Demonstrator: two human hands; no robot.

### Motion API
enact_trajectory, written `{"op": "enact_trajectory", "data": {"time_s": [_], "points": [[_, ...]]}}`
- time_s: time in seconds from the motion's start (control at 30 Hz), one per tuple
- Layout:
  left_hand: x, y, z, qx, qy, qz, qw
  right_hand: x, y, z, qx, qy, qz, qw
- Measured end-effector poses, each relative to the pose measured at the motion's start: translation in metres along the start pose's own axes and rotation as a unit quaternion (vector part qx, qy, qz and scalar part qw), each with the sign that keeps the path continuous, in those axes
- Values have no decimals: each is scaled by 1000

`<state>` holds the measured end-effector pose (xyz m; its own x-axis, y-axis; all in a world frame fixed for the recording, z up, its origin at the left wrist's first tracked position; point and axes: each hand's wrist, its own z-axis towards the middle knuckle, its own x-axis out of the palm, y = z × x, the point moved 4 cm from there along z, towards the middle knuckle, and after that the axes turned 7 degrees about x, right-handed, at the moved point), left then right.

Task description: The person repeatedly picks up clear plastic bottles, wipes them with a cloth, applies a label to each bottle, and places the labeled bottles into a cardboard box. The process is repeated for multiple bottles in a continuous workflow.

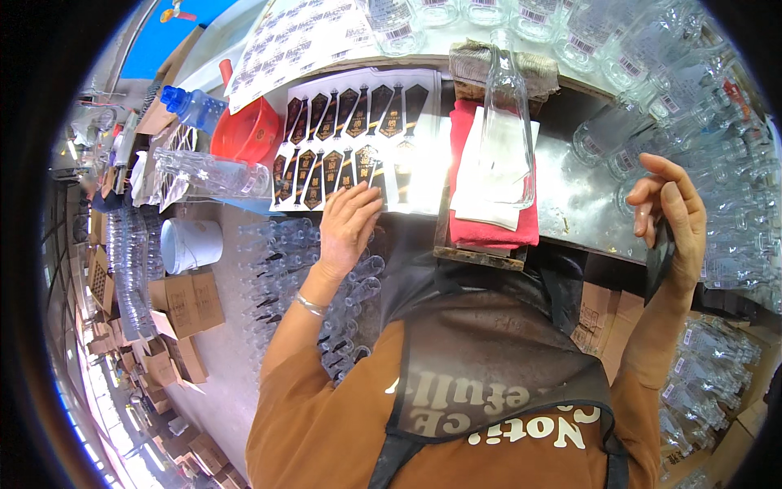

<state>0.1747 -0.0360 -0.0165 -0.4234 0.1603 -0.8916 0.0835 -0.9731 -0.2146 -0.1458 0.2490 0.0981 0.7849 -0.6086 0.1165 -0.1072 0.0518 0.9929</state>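
My left hand (350,228) rests its fingertips on the lower edge of a white sheet of black tie-shaped labels (332,167); its fingers are stretched out and close together. To the right, my right hand (676,212) is raised above the metal table with its fingers curled. A dark flat piece (660,257) lies along its palm; its exact kind is unclear. Between my hands a clear glass bottle (509,138) lies on white paper (481,183) over a folded red cloth (497,235), with its neck on a greyish rag (466,63).
Many glass bottles (631,65) crowd the table's back and right. A red basin (248,134), a blue-capped bottle (191,106) and a lying glass bottle (216,175) are at the left. On the floor are more bottles (281,261), a white bucket (191,244) and cardboard boxes (191,306).
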Motion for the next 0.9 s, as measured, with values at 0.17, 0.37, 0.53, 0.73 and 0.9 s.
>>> {"op": "enact_trajectory", "data": {"time_s": [0.17, 0.37, 0.53, 0.73, 0.9], "points": [[-20, 8, 16, -306, -80, -367, 875, -2, -10, -3, 32, -5, 22, 999], [-38, 1, 134, -255, -156, -521, 799, 14, -12, 7, 65, -15, 39, 997], [-44, -75, 208, 100, -149, -179, 967, 26, -27, 19, 100, 22, 72, 992], [-13, -96, 182, 144, -55, -103, 983, 25, -50, 30, 143, 23, 56, 988], [-18, -89, 174, 135, -47, -215, 966, 41, -58, 58, 117, 31, -29, 992]]}}
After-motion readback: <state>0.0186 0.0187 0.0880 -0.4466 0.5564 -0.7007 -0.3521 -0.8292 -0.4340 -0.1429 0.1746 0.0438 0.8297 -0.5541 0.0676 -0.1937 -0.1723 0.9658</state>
